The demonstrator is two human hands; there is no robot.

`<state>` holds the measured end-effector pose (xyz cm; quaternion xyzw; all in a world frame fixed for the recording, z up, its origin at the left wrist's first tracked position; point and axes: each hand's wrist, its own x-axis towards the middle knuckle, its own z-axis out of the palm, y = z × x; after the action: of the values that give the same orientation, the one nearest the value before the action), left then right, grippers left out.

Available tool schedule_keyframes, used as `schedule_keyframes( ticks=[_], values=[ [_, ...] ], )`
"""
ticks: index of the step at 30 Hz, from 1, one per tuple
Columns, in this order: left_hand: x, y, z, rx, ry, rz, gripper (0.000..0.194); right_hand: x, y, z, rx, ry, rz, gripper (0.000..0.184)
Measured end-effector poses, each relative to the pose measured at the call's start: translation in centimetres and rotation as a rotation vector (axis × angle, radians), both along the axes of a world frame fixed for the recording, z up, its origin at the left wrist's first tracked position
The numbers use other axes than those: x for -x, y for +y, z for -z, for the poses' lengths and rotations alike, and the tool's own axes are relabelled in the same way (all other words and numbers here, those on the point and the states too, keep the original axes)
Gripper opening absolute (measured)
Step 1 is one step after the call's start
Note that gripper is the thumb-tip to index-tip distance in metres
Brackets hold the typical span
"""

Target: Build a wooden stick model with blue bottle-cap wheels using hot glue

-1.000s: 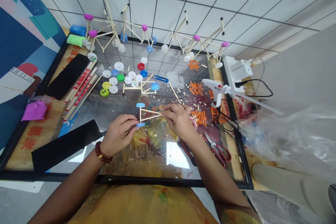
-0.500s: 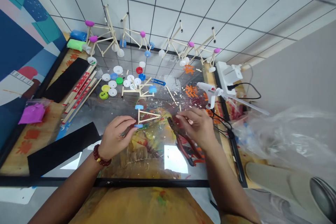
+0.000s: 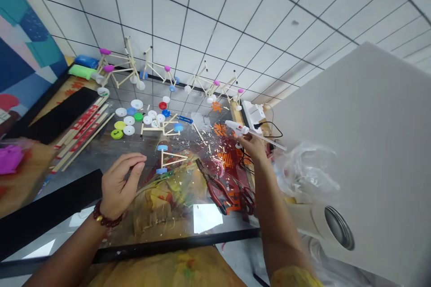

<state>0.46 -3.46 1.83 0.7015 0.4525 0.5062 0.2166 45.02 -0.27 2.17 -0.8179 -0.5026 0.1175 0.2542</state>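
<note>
The glass-topped table (image 3: 178,243) is the largest thing here, its black edge nearest the person. A long black strip (image 3: 50,213) lies on it at the left, just beyond the left forearm. At the right is a crumpled clear bag (image 3: 310,170); I cannot make out whether it has anything inside. A smaller pouch (image 3: 10,157), cut off by the left edge of view, has something purple in it.

The left hand (image 3: 119,184) holds nothing: its fingers curl loosely, thumb a little apart, above the table. The right hand (image 3: 252,145) is at the white glue gun (image 3: 235,127), fingers against the handle and hiding much of it — whether they have closed around it I cannot tell. The gun's long axis slants from a nozzle at far left to a clear glue stick (image 3: 269,141) trailing toward the near right, over the right hand.

Red-handled pliers (image 3: 215,186) lie between the hands, tips toward the far left. Left of them, flat on the glass, is the triangular stick frame (image 3: 174,154). The left hand is the nearer one, near but not touching; the frame lies to the right of its fingertips. Its long axis runs sideways — blue-capped crossbar toward the left hand, point toward the plier tips. Farther back are loose bottle caps (image 3: 129,120), and pale wood chips (image 3: 207,132) are scattered rightward.
</note>
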Motion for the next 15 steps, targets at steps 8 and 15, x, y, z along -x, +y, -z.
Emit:
schedule_keyframes(
  ticks=[8, 15],
  values=[
    [-0.2, -0.6, -1.0, 0.035, -0.161, -0.036, 0.016, 1.3, 0.9, -1.5, 0.056, 0.074, -0.081, 0.052],
    [-3.9, -4.6, -4.7, -0.238, 0.368, 0.498, 0.01, 5.9, -4.1, -6.2, -0.177, 0.218, -0.189, 0.048]
  ],
)
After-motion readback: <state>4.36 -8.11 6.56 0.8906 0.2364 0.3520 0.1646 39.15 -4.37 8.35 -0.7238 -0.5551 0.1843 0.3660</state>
